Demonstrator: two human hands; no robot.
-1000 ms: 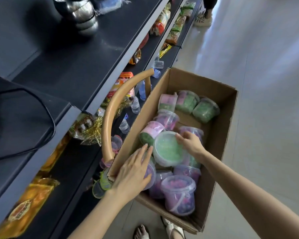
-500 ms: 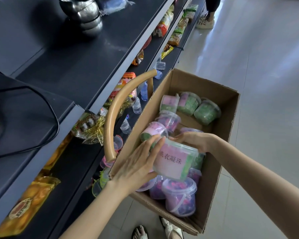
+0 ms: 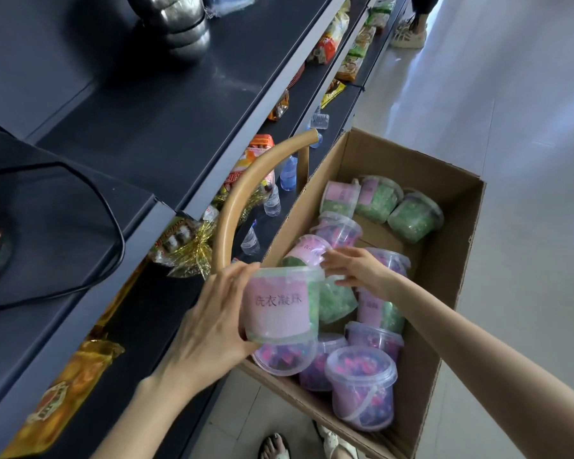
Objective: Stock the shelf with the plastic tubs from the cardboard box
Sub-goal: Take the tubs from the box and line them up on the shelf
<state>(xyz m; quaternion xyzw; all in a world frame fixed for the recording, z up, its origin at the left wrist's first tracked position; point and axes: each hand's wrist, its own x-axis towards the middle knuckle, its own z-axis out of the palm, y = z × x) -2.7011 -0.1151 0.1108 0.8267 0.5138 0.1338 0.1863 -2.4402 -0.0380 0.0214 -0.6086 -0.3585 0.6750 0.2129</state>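
Centre-bottom of frame: left hand wraps the tub w/ pink label, thumb along its top-left edge, fingers curled round the far side and bottom. Tub is held above the near-left edge of the box, just right of the shelf. Right hand is loose: fingers spread, nearly straight, tips at the tub's upper-right rim, gripping nothing. More tubs lie in the box, centre to lower right.

Pink-labelled green tub, brown box
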